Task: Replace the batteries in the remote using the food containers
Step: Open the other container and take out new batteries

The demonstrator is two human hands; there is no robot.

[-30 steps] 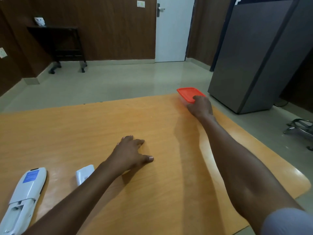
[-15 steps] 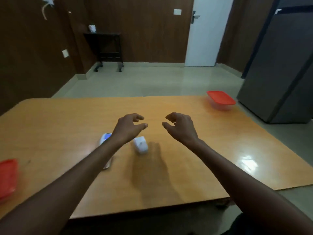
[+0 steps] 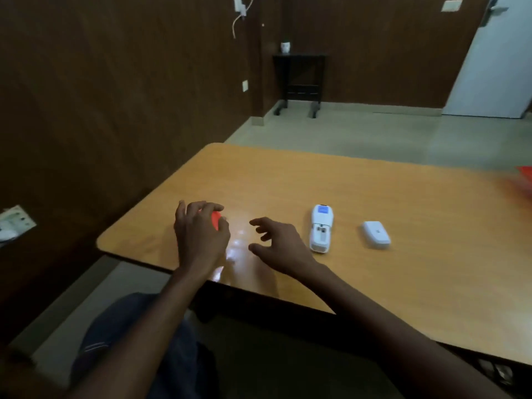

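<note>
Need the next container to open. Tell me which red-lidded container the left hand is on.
The red-lidded container near the table's left corner, under the left hand; the other sits at the far right edge, untouched.

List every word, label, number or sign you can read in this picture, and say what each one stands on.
No text can be read here.
Remote: a blue label near its far end, print too blurred to read.
Battery cover: a faint mark on top, too small to read.
Wall switch plates: no legible marking.
Red container under the left hand: mostly hidden, no print visible.
</note>
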